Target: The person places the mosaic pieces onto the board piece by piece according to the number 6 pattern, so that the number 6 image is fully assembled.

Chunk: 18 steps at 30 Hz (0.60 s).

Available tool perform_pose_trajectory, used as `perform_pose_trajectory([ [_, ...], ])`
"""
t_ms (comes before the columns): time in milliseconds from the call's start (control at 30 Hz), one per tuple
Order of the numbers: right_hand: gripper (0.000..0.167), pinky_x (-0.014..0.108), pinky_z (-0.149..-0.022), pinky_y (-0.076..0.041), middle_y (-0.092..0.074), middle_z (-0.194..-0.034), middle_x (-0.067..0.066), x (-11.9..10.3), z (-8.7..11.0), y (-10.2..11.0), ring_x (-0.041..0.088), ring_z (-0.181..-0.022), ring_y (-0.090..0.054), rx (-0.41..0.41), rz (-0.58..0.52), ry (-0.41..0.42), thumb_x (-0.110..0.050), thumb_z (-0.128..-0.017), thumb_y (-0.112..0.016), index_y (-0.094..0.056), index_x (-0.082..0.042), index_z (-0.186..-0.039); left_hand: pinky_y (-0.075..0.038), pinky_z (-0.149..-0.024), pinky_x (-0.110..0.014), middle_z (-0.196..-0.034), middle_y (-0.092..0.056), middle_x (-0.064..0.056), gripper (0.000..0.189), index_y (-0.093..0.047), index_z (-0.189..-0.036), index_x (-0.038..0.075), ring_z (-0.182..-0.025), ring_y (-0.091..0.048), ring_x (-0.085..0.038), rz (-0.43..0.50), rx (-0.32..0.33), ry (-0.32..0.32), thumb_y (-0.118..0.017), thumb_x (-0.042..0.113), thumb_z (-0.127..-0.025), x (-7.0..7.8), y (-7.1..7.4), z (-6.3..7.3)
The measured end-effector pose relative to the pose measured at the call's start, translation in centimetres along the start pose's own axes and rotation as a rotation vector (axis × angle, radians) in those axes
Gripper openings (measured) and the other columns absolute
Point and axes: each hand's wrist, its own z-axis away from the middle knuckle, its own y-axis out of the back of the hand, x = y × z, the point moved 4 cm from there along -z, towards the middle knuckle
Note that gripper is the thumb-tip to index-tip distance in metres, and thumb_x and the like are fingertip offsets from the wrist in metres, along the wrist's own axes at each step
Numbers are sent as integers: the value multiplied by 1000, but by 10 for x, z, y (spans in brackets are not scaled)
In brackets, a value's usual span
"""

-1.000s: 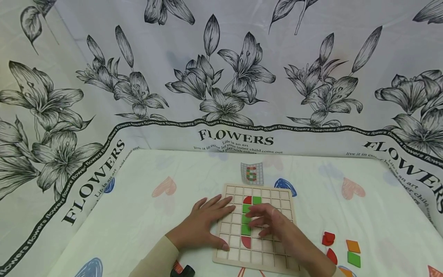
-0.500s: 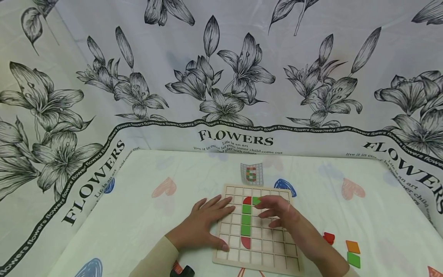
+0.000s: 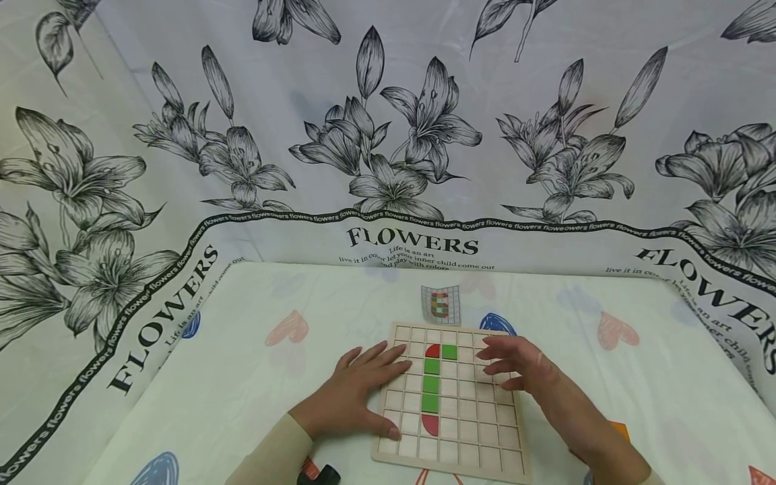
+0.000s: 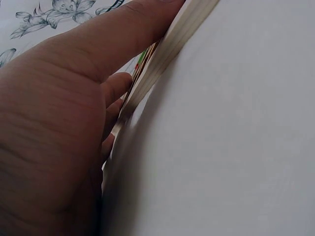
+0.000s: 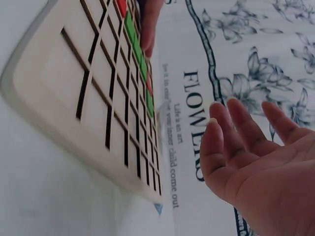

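Observation:
A wooden grid board (image 3: 479,431) lies on the table. On it, a column of green square tiles (image 3: 431,384) runs between a red rounded piece (image 3: 433,351) at the top and another red rounded piece (image 3: 430,425) at the bottom. One more green square (image 3: 449,352) sits right of the top red piece. My left hand (image 3: 364,391) rests on the board's left edge, fingers spread; the left wrist view shows the thumb (image 4: 142,24) along the rim. Above the board's upper right part hovers my right hand (image 3: 527,367), fingers loosely bent and holding nothing, as the right wrist view also shows.
A small card (image 3: 440,305) with a coloured grid pattern lies beyond the board. An orange piece (image 3: 621,430) shows beside my right forearm, which covers other loose pieces. A black object (image 3: 321,475) lies at the bottom by my left sleeve.
My right hand has moved right, away from the tiles to the board's right side, and its forearm now hides most loose pieces. The left hand and the tiles have stayed put.

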Motion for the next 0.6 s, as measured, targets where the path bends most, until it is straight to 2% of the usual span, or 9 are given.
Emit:
perform_pose_trajectory([
  [133,65,41,-103,-51,-50,-154,22,3,8,12,34,-135,-55,18,33,-12,-39,-118,-4,-38,-13,-167,-4,-127,-62,-177,-21,19,110,-40,-171,36,-165,-9,-17,-8,3,-2,-78,83,-78,0,0,0],
  [333,65,41,-100,-54,-52,-153,22,12,22,27,31,-134,-57,84,119,-106,-49,-117,-9,-42,-18,-163,-4,-126,-63,-177,-21,19,110,-40,-171,36,-165,-9,-18,-3,0,-1,-79,83,-79,1,1,0],
  [600,61,39,-98,-54,-55,-152,15,26,43,51,26,-134,-58,123,135,-158,-44,-118,-9,-44,-21,-162,-4,-126,-63,-177,-22,18,110,-41,-171,35,-165,-10,-19,-1,1,-3,-80,81,-79,3,2,0],
])
